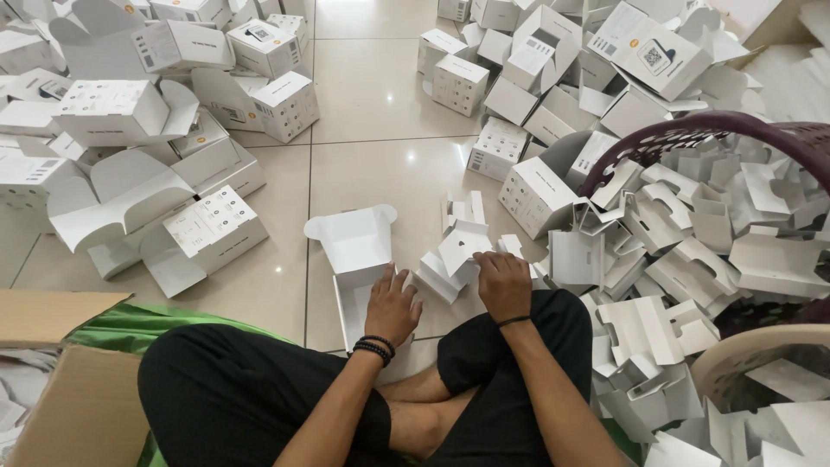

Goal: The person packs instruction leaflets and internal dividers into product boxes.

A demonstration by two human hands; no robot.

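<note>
Head view, person seated cross-legged on a tiled floor [380, 95].

Left hand [391, 307], lower centre of frame: fingers spread flat, pressing on the open white box [354, 251] that lies on the floor just in front of the knees. Nothing clasped; palm down on the box's tray part, lid flap standing up toward frame centre.

Right hand [503, 284], just right of the left: fingers curled around a folded white card insert [460, 249], which sticks out above and left of the knuckles. Insert is close beside the open box, not in it.

Surroundings: a purple basket [692, 130] at right heaped with more inserts; piles of white boxes [130, 112] upper left and along the top; brown cardboard carton [78, 406] lower left.
</note>
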